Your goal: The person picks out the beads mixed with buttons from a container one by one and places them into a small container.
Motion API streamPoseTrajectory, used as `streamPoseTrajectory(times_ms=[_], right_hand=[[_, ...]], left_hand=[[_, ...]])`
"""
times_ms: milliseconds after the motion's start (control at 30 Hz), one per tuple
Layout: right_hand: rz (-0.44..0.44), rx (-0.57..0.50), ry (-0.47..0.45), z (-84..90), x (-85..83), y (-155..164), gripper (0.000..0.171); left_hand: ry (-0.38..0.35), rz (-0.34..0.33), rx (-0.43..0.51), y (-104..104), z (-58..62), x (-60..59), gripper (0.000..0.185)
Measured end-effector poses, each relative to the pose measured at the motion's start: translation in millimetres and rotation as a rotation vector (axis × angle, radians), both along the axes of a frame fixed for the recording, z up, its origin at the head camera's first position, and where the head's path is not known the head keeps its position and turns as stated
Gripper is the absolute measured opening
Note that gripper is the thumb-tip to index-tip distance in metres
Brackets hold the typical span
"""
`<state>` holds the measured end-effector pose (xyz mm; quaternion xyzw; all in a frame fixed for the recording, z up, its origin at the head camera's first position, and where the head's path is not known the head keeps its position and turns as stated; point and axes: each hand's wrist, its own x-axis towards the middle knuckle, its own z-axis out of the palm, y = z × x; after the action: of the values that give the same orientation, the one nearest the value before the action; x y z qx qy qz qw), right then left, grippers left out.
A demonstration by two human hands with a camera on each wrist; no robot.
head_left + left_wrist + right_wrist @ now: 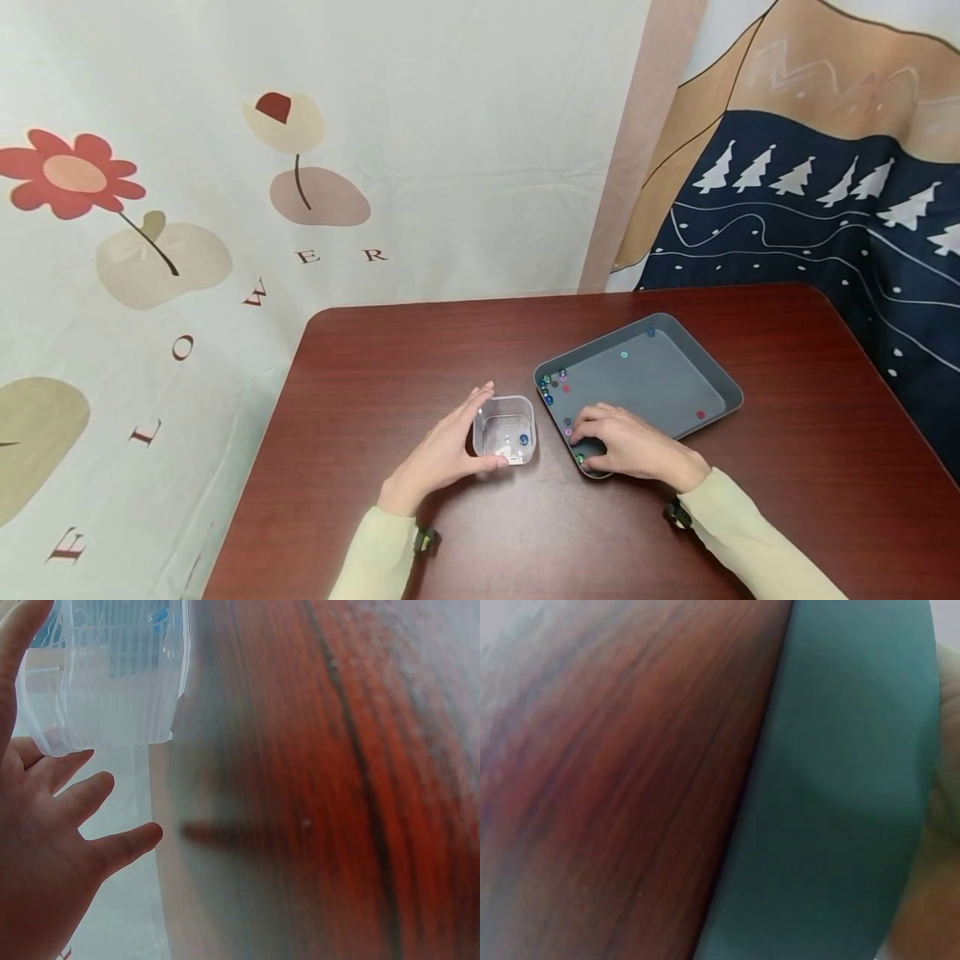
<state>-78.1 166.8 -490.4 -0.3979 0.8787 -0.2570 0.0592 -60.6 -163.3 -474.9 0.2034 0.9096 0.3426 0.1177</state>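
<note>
A clear square plastic box [505, 429] stands on the table with one small blue bead [523, 439] inside. My left hand [450, 446] holds the box between thumb and fingers; in the left wrist view some fingers [124, 851] stretch out away from it. My right hand [633, 442] reaches into the near corner of a grey tray [667, 375], thumb and forefinger spread apart. A green bead [580, 458] lies between them, and a pink-purple bead [568, 432] by the fingertips. The right wrist view shows mainly the tray's outer wall [825, 787], hiding the fingertips.
Several small coloured beads [549, 400] cluster along the tray's left side. A blue bead [651, 332], a light turquoise bead [624, 355] and a red bead [701, 414] lie apart. The wooden table [405, 358] ends at a printed curtain [480, 167].
</note>
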Motion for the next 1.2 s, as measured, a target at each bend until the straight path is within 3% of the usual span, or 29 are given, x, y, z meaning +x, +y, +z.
streamPoseTrajectory(times_ms=[500,767,1200], right_hand=[[-0.005,-0.039,0.070,-4.8,-0.3,-6,0.017],[-0.045,-0.040,-0.003,-4.1,2.3,-3,0.013],[-0.151,-0.212,0.029,11.1,8.3,0,0.016]], left_hand=[[0.000,0.003,0.002,-1,-1.1,-0.7,0.109],[-0.002,0.002,0.004,0,-1.2,0.2,0.108],[0.015,0.000,-0.006,0,-0.6,0.2,0.109]])
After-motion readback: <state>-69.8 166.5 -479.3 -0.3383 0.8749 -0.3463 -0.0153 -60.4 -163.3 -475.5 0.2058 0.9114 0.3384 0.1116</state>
